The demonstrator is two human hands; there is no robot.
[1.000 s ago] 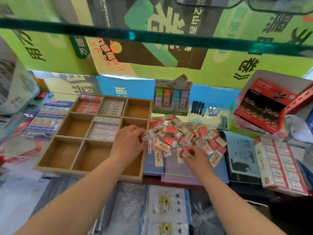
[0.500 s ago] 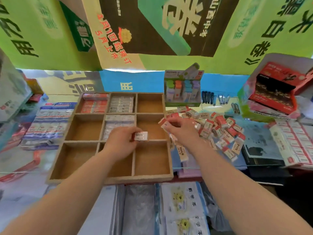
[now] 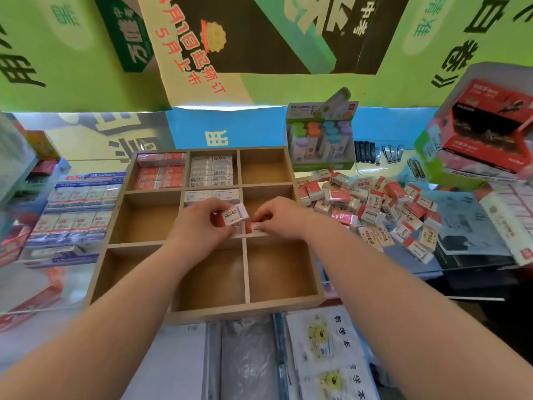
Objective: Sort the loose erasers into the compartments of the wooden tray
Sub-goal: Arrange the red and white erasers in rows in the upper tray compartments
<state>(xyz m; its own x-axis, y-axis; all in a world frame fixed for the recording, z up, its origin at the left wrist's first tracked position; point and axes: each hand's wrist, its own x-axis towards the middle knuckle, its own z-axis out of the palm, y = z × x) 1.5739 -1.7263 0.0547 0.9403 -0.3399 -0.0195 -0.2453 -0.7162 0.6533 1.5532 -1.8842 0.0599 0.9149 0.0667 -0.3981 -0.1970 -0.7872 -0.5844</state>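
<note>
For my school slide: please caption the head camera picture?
Left hand grips a 2B eraser over the wooden tray; right hand pinches another eraser.

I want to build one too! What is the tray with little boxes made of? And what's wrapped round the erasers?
The tray looks like pale unpainted wood, matte: plain tan boards and thin dividers. Its browner floor may be fibreboard or cork; I cannot tell. The loose erasers seem to wear printed paper sleeves, red and white; glints on some suggest clear film.
</note>
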